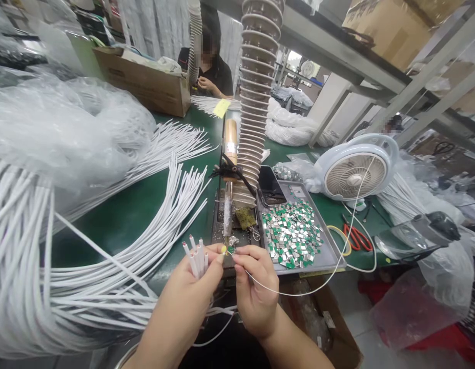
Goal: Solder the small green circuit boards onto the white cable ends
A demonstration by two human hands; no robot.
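My left hand (199,282) is closed around several white cables (199,259), their cut ends pointing up. At its thumb and fingertip a small yellow piece shows, too small to make out. My right hand (258,287) pinches a thin solder wire (298,294), which loops off to the right and up past the fan. Both sets of fingertips nearly meet just below the tip of a soldering iron (230,148). The iron is fixed upright, tip down, with a wooden handle. A small green part (231,249) sits by the fingertips, partly hidden.
Right of the iron, a metal tray (329,256) holds many small silver-and-green connectors (293,236) and a phone (271,185). A ribbed hose (256,92) hangs behind the iron. Cable bundles (118,261) fill the left. A fan (354,174) and red-handled pliers (356,239) lie right; a person sits opposite.
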